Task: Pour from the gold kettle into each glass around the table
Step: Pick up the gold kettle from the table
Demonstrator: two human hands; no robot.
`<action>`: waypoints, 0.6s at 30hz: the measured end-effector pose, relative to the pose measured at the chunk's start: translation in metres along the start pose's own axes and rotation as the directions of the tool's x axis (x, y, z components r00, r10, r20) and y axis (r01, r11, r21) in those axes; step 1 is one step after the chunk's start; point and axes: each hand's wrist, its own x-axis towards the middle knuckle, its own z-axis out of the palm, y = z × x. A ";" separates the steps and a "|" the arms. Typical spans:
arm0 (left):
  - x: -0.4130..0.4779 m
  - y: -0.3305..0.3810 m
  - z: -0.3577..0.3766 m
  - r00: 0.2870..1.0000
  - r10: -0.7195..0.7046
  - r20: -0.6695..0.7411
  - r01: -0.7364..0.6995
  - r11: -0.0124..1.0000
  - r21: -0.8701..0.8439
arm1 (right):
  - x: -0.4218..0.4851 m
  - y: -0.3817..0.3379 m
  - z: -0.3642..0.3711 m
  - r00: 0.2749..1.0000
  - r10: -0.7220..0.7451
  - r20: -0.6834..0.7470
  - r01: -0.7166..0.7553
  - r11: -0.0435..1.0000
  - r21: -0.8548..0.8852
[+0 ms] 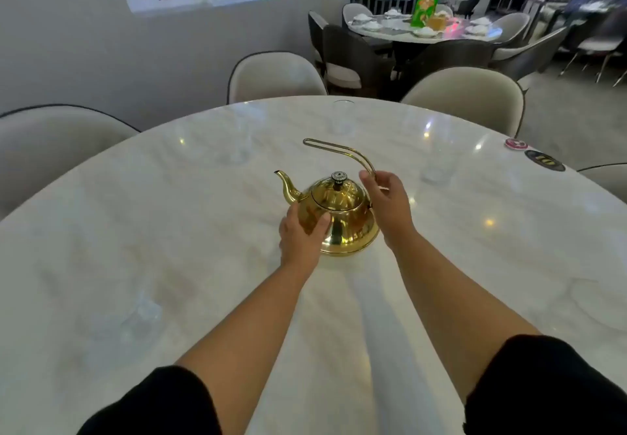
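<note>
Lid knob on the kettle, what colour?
Dark, nearly black, with a pale ringed top; the knob sits on the gold kettle. Head view.

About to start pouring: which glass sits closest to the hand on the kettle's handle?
The clear glass just right of the right hand, which holds the handle of the gold kettle. The others all stand farther from that hand.
</note>
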 end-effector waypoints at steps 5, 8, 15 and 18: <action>0.017 -0.001 0.008 0.988 -0.114 0.100 0.124 0.987 -0.106 | 0.023 0.007 0.003 0.993 -0.085 0.079 0.079 0.993 0.084; 0.018 0.000 0.016 0.986 -0.141 0.091 0.150 0.984 -0.094 | 0.030 0.006 0.004 0.992 -0.080 0.100 0.072 0.994 0.086; 0.014 -0.003 0.014 0.995 -0.090 0.051 0.095 0.989 -0.114 | 0.028 -0.006 0.008 0.997 0.042 0.059 -0.050 0.990 0.131; 0.003 0.000 0.007 0.993 -0.091 0.069 0.098 0.990 -0.104 | 0.017 -0.008 0.009 0.999 0.050 0.013 -0.051 0.981 0.184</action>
